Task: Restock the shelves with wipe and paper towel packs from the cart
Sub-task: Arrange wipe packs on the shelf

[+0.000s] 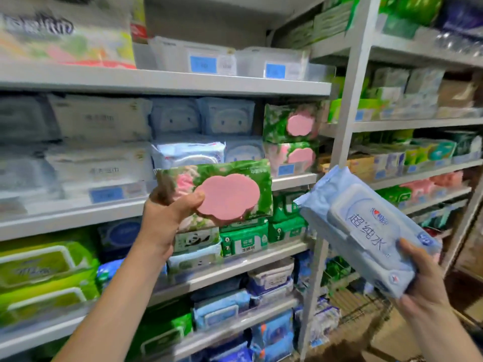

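Green flower-printed film and a pink cloud-shaped lid mark the floral pack [235, 186], which is gripped in the left hand [167, 218] with the thumb laid on the lid's edge and the fingers curled behind. It is held in the air left of the white upright post [350, 105], in front of a shelf edge and not yet set down. Two matching packs [290, 137] are stacked on the shelf just left of the post, higher than the held one. A pale blue wipe pack [366, 226], with a hard flip lid and printed characters, is clasped at its lower end by the right hand [423, 278] and is tilted just right of the post.

The placing step is judged to be in hand, with the floral pack up at shelf height but its place not reached. The next move is judged to call for a lift up and toward the post, so that the pack can be laid by the matching stack. Little room is seen above that stack, so a flat slide may be needed.
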